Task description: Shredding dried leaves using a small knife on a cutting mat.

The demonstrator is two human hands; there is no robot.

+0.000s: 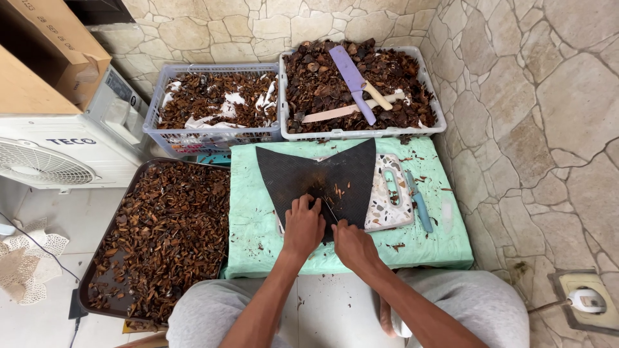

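Observation:
My left hand (303,225) presses down on a small dark brown piece on the black rubber mat (303,171), fingers curled over it. My right hand (351,243) grips a knife (330,211) whose thin blade points up and left toward the left fingers. The mat lies over a speckled white cutting board (390,196) on a low table covered in mint-green cloth (251,225). Brown crumbs are scattered on the mat around the blade. The piece under my left hand is mostly hidden.
A dark tray (138,174) of brown dried pieces sits at left. Two plastic baskets (213,138) (361,134) of similar pieces stand behind the table; the right one holds a purple knife (353,80) and pale knives. A blue knife (419,203) lies beside the board. Stone wall at right.

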